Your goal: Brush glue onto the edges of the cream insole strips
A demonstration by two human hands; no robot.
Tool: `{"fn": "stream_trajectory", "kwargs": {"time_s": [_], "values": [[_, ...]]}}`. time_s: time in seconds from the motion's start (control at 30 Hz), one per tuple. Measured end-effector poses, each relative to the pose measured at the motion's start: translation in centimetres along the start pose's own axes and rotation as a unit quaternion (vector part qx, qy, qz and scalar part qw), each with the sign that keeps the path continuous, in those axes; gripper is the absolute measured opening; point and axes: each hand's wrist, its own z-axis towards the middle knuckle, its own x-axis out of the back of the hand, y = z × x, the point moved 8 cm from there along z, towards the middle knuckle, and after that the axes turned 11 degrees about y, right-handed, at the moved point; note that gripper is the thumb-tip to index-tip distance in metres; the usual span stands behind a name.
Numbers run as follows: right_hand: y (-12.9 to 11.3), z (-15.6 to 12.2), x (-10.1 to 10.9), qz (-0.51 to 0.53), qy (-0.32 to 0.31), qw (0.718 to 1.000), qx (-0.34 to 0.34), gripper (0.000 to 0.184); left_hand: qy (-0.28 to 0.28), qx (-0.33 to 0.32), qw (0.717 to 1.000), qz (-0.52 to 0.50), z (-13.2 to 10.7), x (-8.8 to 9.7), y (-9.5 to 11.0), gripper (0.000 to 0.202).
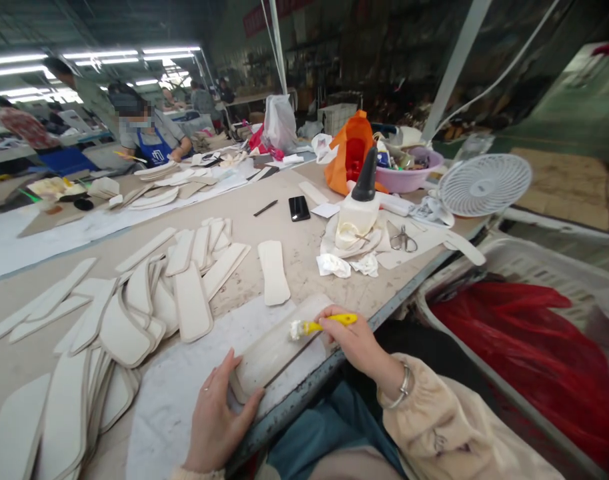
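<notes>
My right hand [351,339] grips a yellow-handled brush [329,323], its white bristles resting on the face of a long pale panel [279,343]. The panel has rounded corners and a wet-looking sheen. With thumb and fingers on either side, my left hand [221,407] clasps the panel's near end. Under it lies a white sheet [169,380] at the table's edge. Just beyond, a single cream panel [273,272] lies flat. Left of that is a loose heap of similar panels [127,320], many overlapping.
A white bottle with a black cone tip [357,210] stands among crumpled tissues [334,265] and scissors [403,241]. Behind are a phone [299,208], an orange bag [341,160], a pink basin [409,175] and a fan [484,185]. A crate [539,257] holds red plastic. A co-worker [151,137] sits across.
</notes>
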Motion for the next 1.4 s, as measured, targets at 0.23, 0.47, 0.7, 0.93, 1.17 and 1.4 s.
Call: {"fn": "stream_trajectory", "kwargs": {"time_s": [0.23,0.47,0.7,0.93,1.17,1.4], "values": [[0.0,2.2,5.2,-0.101,0.096,0.99,0.021,0.017,0.001,-0.004,1.0,0.003,0.1,0.1,0.2,0.076],[-3.8,-2.1,1.5,-0.322,0.076,0.89,0.313,0.019,0.007,-0.007,1.0,-0.001,-0.4,-0.2,-0.3,0.074],[-5.0,-8.0,-5.6,-0.217,-0.139,0.867,0.425,0.016,0.011,0.008,1.0,-0.006,-0.8,0.4,0.4,0.075],[-2.3,-2.2,3.1,0.001,0.087,0.956,0.28,0.016,-0.006,0.019,0.999,-0.042,-0.5,1.7,0.3,0.055],[-1.6,-0.3,7.4,0.085,0.2,0.965,0.146,0.019,0.006,-0.009,1.0,0.021,4.7,3.3,0.5,0.034],[-1.6,0.2,7.4,0.109,0.193,0.966,0.134,0.02,-0.123,-0.147,0.981,0.028,14.0,-2.2,5.2,0.041]]}}
